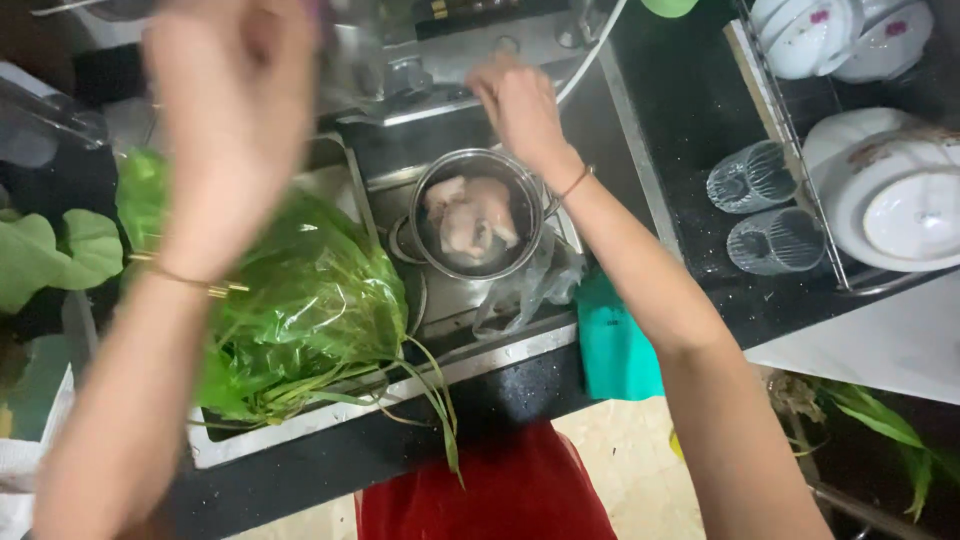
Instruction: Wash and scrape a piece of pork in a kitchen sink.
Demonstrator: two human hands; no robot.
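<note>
Green leaves (300, 310) fill the sink's (330, 415) left side under the raised, blurred left hand (235, 120), open and empty. Centre frame, the pot (478, 215) of meat sits just below the right hand (515, 105), nearer it; its grip cannot be told.

A: Right of the sink, dark speckled counter (680, 110). Two ribbed clear glasses (752, 177) lying on their sides, one just beside the other.

B: The rack?

A: Wire dish rack (797, 140) along the glasses' right. Small white bowls with pink flowers (810, 35) at its far end, large white lidded dish (890, 200) nearer.

B: Front edge?

A: Teal cloth (615, 345) draped over the counter lip. Crumpled clear plastic bag (525, 290) touching it on the left.

B: Margins?

A: Broad green leaves (50, 255) far left. Long narrow leaves (880, 420) lower right. Pale tiled floor (620, 450) below, red garment (500, 490) at bottom centre.
</note>
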